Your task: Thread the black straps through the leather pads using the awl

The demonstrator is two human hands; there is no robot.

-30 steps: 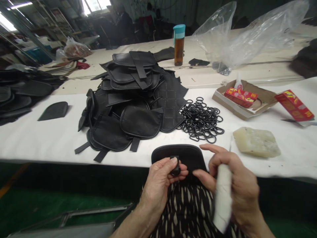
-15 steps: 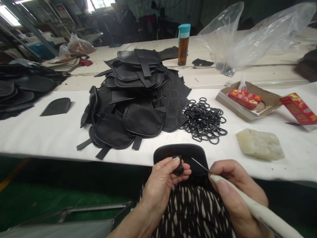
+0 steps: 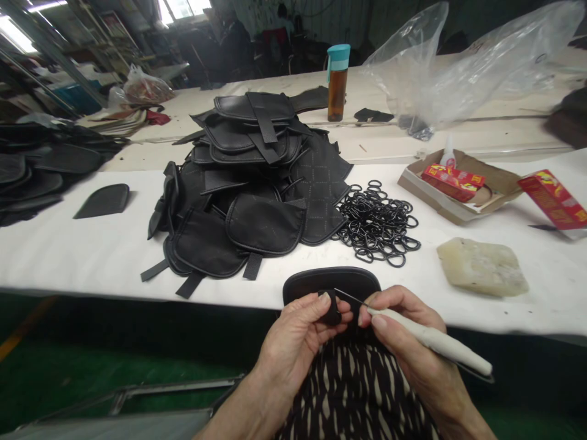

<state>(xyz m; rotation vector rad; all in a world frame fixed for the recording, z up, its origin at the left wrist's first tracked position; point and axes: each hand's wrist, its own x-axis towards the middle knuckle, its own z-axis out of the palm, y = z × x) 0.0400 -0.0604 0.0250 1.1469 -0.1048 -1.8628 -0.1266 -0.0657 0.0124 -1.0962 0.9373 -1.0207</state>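
My left hand (image 3: 305, 330) pinches a short black strap (image 3: 331, 308) between thumb and fingers, in front of a black padded flap (image 3: 330, 280) that rests at the table's front edge. My right hand (image 3: 403, 330) grips a thin metal awl (image 3: 428, 338) by its pale, wrapped handle. The awl's tip meets the top of the strap by my left thumb; whether it has gone in, I cannot make out. Beyond the flap lies a heap of black oval rings (image 3: 378, 220). Left of the rings rises a pile of black flaps (image 3: 266, 223) with straps hanging from several.
A yellowish block (image 3: 481, 267) sits at the right. Behind it are an open cardboard tray (image 3: 458, 208) with a red box and a small glue bottle, and another red box (image 3: 553, 201). A lidded drink bottle (image 3: 337, 85) stands farther back. One loose black piece (image 3: 103, 200) lies left.
My right hand has moved left and forward, bringing the awl's tip from beside the strap up to it. The left hand has stayed nearly in place with the strap.
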